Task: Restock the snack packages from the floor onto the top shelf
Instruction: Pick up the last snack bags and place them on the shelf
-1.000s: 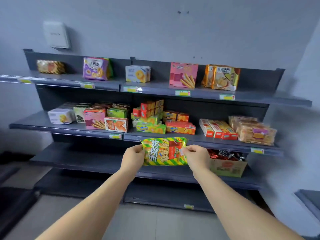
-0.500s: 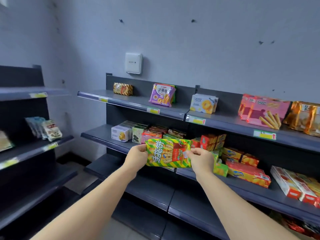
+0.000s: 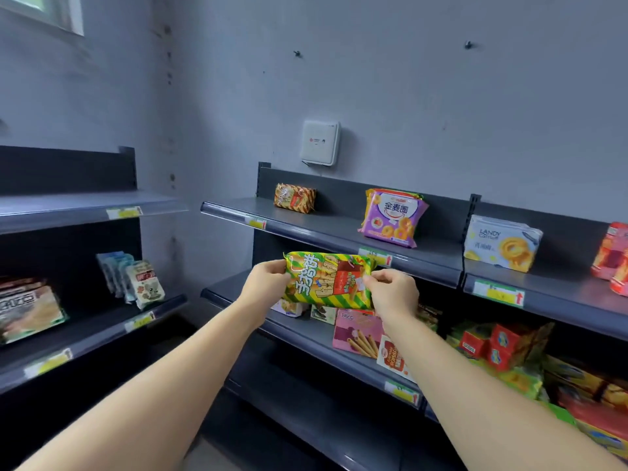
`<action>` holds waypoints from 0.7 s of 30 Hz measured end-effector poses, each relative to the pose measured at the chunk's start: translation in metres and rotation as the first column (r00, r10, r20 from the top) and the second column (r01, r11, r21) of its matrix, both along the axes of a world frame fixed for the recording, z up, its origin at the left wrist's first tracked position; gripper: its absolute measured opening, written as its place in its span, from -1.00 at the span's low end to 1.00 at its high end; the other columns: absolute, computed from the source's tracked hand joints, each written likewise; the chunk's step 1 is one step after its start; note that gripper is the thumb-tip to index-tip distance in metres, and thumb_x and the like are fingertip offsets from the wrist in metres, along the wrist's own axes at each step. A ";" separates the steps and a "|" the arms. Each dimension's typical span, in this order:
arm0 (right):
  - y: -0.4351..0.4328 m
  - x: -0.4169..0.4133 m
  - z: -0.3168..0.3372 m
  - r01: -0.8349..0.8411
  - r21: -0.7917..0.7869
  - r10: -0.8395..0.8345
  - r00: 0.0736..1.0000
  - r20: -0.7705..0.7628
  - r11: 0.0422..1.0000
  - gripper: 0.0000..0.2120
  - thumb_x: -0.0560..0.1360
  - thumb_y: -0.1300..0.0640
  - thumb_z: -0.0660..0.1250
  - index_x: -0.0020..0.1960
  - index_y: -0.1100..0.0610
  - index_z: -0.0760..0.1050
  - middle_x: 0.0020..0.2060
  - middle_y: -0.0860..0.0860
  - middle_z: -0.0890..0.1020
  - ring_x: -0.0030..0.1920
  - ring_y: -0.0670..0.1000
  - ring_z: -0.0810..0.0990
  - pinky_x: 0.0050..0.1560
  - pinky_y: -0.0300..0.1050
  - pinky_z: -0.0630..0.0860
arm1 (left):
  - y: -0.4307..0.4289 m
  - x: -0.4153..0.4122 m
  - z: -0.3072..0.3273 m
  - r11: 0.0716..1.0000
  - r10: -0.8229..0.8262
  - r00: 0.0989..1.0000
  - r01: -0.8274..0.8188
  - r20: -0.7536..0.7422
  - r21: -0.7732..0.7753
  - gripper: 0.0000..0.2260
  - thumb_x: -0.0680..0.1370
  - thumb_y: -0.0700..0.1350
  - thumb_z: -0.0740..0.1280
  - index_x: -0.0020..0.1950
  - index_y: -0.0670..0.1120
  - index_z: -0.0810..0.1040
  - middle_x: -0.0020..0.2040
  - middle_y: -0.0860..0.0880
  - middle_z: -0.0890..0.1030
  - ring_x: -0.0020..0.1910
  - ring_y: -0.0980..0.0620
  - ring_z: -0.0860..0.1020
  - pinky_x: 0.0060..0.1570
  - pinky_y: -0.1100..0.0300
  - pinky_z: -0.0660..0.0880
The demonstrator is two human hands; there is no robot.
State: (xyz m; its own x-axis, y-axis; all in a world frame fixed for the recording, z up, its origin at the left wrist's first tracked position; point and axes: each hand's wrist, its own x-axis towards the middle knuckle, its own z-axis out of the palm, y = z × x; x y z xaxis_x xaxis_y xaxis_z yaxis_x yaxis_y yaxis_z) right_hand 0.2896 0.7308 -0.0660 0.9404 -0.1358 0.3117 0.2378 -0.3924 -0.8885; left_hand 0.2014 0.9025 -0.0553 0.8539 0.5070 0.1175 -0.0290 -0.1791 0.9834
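1 striped snack pkg (image 3: 328,280) pinched at ends by 2 hands: L hand (image 3: 268,283), R hand (image 3: 394,294). Held just under top shelf (image 3: 306,222) lip. Above hands on it: 1 orange pkg (image 3: 294,198), 1 purple pkg (image 3: 392,217), 1 white pkg (image 3: 501,243); red pkgs (image 3: 611,253) cut by frame edge.

It was a small shop's snack corner: dark metal shelving (image 3: 102,317) lined the grey walls (image 3: 407,79), yellow price tags (image 3: 499,294) sat in the shelves' front rails, and the top shelf (image 3: 306,226) and those below carried boxed and bagged snacks, among them a purple packet (image 3: 394,217), faced outward.
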 end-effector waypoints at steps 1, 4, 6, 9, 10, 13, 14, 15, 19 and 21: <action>0.012 0.013 0.003 0.001 -0.001 -0.001 1.000 0.008 1.000 -0.84 0.48 0.11 0.42 0.02 0.14 0.65 0.01 0.04 0.68 -0.07 -0.01 0.53 0.01 -0.11 0.50 | 0.011 0.011 0.003 1.000 0.004 1.000 -0.004 0.010 -0.003 -0.74 0.61 -0.29 0.19 0.23 -0.09 0.54 -0.17 0.05 0.58 -0.25 0.19 0.55 -0.21 0.31 0.49; 0.046 0.053 0.014 -0.010 -0.028 0.011 0.999 0.037 1.000 -0.84 0.48 0.09 0.41 0.01 0.13 0.65 -0.02 0.04 0.69 -0.08 -0.01 0.54 -0.02 -0.12 0.49 | 0.042 0.049 0.013 1.000 0.011 1.000 -0.011 0.027 -0.018 -0.72 0.60 -0.32 0.19 0.25 -0.11 0.53 -0.11 0.00 0.59 -0.25 0.16 0.57 -0.27 0.30 0.53; 0.067 0.082 0.024 -0.025 -0.029 0.027 0.998 0.060 0.999 -0.85 0.49 0.09 0.41 0.01 0.13 0.65 -0.03 0.03 0.68 -0.08 -0.01 0.54 -0.05 -0.12 0.48 | 0.063 0.076 0.019 1.000 0.014 0.999 -0.013 0.040 -0.022 -0.70 0.59 -0.32 0.19 0.27 -0.12 0.53 -0.04 -0.04 0.61 -0.18 0.09 0.61 -0.16 0.25 0.58; 0.098 0.126 0.042 -0.040 -0.026 0.042 0.995 0.089 0.999 -0.87 0.49 0.10 0.40 -0.02 0.14 0.65 -0.07 0.02 0.68 -0.10 -0.02 0.52 -0.11 -0.14 0.44 | 0.096 0.120 0.033 1.000 0.021 0.999 -0.021 0.048 -0.007 -0.68 0.58 -0.31 0.20 0.32 -0.17 0.51 -0.02 -0.04 0.63 -0.08 0.04 0.63 0.04 0.13 0.56; 0.108 0.139 0.047 -0.039 -0.020 0.041 0.994 0.097 0.999 -0.87 0.49 0.09 0.41 -0.04 0.13 0.65 -0.09 0.02 0.67 -0.10 -0.01 0.53 -0.12 -0.13 0.45 | 0.106 0.132 0.037 1.000 0.021 0.998 -0.021 0.052 -0.003 -0.69 0.58 -0.31 0.20 0.30 -0.16 0.52 -0.06 -0.02 0.63 -0.13 0.08 0.62 -0.04 0.17 0.56; 0.137 0.176 0.056 -0.042 0.001 0.042 0.992 0.116 0.999 -0.89 0.49 0.10 0.41 -0.06 0.13 0.64 -0.14 0.00 0.65 -0.11 0.00 0.55 -0.11 -0.10 0.51 | 0.132 0.167 0.051 1.000 0.020 0.997 -0.021 0.077 0.011 -0.71 0.59 -0.30 0.20 0.29 -0.14 0.52 -0.09 0.02 0.61 -0.27 0.22 0.57 -0.31 0.35 0.47; 0.146 0.186 0.058 -0.040 -0.001 0.039 0.993 0.113 0.999 -0.90 0.49 0.10 0.41 -0.07 0.12 0.63 -0.16 -0.01 0.63 -0.12 0.00 0.55 -0.12 -0.09 0.52 | 0.141 0.179 0.055 1.000 0.021 0.997 -0.022 0.081 0.012 -0.71 0.60 -0.29 0.21 0.30 -0.14 0.51 -0.07 0.01 0.60 -0.29 0.24 0.55 -0.35 0.37 0.44; 0.155 0.197 0.059 -0.038 -0.003 0.038 0.993 0.110 0.999 -0.92 0.49 0.10 0.40 -0.09 0.11 0.62 -0.17 -0.02 0.62 -0.13 0.00 0.55 -0.12 -0.09 0.53 | 0.150 0.191 0.057 1.000 0.022 0.996 -0.023 0.082 0.011 -0.70 0.60 -0.28 0.22 0.32 -0.15 0.50 -0.06 0.00 0.59 -0.29 0.24 0.55 -0.36 0.38 0.44; 0.191 0.239 0.060 -0.020 0.021 0.017 0.994 0.107 1.000 -0.94 0.48 0.13 0.40 -0.17 0.05 0.56 -0.18 -0.03 0.61 -0.12 0.02 0.57 -0.23 -0.15 0.47 | 0.192 0.243 0.062 1.000 -0.019 0.997 0.018 0.080 0.016 -0.68 0.60 -0.25 0.25 0.35 -0.16 0.47 0.02 -0.03 0.59 -0.21 0.16 0.57 -0.29 0.33 0.49; 0.211 0.260 0.059 0.005 0.021 -0.007 0.995 0.097 1.000 -0.92 0.47 0.13 0.40 -0.18 0.01 0.55 -0.19 -0.04 0.61 -0.11 0.03 0.59 -0.24 -0.13 0.51 | 0.216 0.270 0.061 0.999 -0.053 0.995 0.052 0.082 0.011 -0.68 0.59 -0.25 0.27 0.35 -0.16 0.48 0.01 -0.03 0.60 -0.17 0.12 0.60 -0.17 0.24 0.55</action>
State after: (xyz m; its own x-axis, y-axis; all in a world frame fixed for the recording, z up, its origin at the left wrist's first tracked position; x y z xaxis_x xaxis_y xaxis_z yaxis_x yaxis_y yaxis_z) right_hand 0.5500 0.9418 -0.0075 0.9049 -0.1486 0.3989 0.3215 -0.3756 -0.8692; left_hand 0.4715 1.1188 0.0060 0.8664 0.4604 0.1932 -0.1196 -0.1843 0.9756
